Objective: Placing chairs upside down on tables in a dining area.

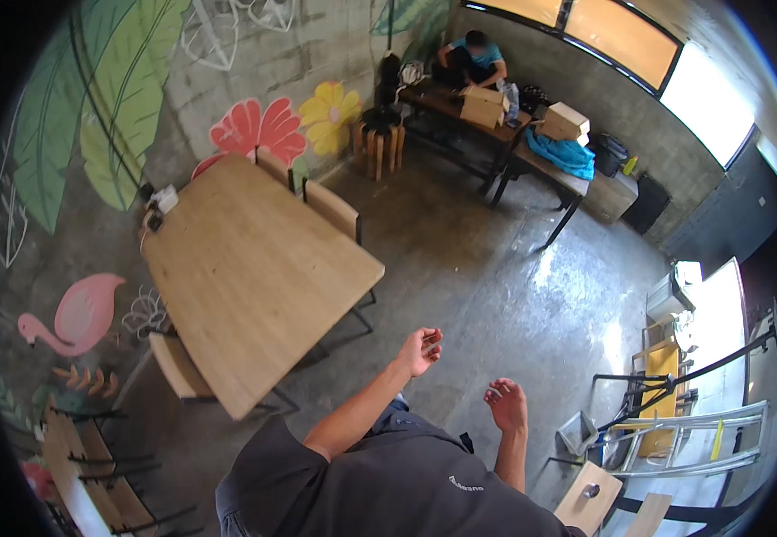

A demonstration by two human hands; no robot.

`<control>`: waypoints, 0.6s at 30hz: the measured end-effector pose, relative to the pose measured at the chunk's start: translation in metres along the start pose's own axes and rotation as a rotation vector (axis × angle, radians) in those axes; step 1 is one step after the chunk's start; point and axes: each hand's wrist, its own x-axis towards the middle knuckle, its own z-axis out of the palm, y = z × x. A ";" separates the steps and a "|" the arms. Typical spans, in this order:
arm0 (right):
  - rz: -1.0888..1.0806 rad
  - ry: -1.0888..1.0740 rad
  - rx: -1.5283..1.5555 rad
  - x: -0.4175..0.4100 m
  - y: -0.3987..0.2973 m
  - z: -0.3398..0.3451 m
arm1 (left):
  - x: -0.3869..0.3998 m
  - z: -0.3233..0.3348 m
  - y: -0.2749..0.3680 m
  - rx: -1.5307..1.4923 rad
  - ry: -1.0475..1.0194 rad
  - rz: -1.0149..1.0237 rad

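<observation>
Both hands are held out in front of my dark shirt, above the grey concrete floor (469,288). My left hand (420,352) is raised near the middle of the head view, fingers loosely curled and apart, holding nothing. To its right and lower, my right hand (507,404) is also bare, with its fingers bent and spread a little. Neither hand touches anything. Nearest to the left hand is the corner of a large light wooden table (261,282), which stands to the left with wooden chairs (333,209) around it.
A person (477,57) sits behind a dark wooden bench (439,111) bearing an open cardboard box (484,106). Beside it, another table holds a blue cloth (560,153) and a box (564,122). A metal ladder (697,470), a bin (670,295) and chairs line the right side.
</observation>
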 end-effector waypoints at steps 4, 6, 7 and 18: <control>-0.107 -0.039 0.019 0.074 -0.047 0.025 | 0.048 0.060 0.071 0.054 -0.102 0.071; -0.128 -0.062 0.000 0.106 -0.061 0.040 | 0.073 0.068 0.101 0.032 -0.122 0.100; -0.117 -0.053 0.003 0.118 -0.065 0.044 | 0.077 0.073 0.111 0.029 -0.110 0.092; 0.222 -0.182 0.013 0.306 -0.058 0.082 | 0.149 0.018 0.182 -0.200 0.065 0.192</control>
